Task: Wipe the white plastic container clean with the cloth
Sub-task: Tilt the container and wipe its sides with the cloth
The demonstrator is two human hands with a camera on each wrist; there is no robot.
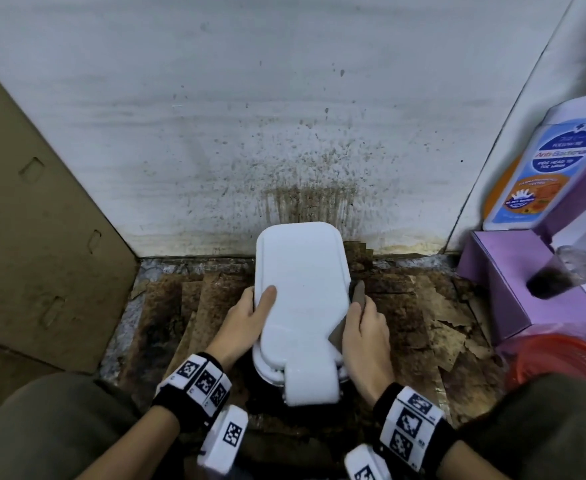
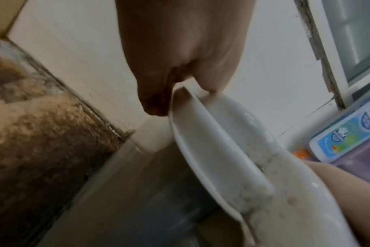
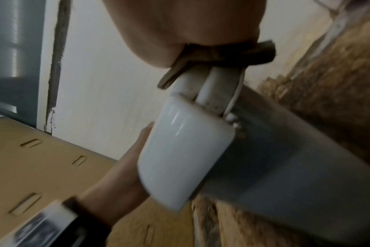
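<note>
White plastic container [image 1: 302, 289] held between both hands above a stained brown surface, its long axis running away from the person toward the spattered white wall [image 1: 284, 98]. Visible face is smooth, rounded-rectangular, with a raised rim line around the edge; a broad white tab or latch [image 1: 310, 384] projects at the end nearest the person. Top face reads clean white in the head view. The left wrist view shows the edge close up: two nested white lips with grey-brown speckled grime [image 2: 249, 192] along the seam between them. The right wrist view shows the glossy latch [image 3: 180, 158] and more dirt specks at the joint above it. Left hand [image 1: 246, 320] grips the container's left edge, thumb lying flat on the top face, fingers wrapped beneath. Right hand [image 1: 364, 327] closed around a brown-grey cloth [image 1: 355, 296], pinching it against the container's right edge; cloth folded over the rim, one end sticking out beyond the fingers, another corner showing on the wrist side of the hand. To the right of the right hand, well apart: purple box [image 1: 513, 282], a labelled bottle [image 1: 544, 168], red basket [image 1: 561, 362]. To the left of the left hand: cardboard sheet [image 1: 35, 220].
</note>
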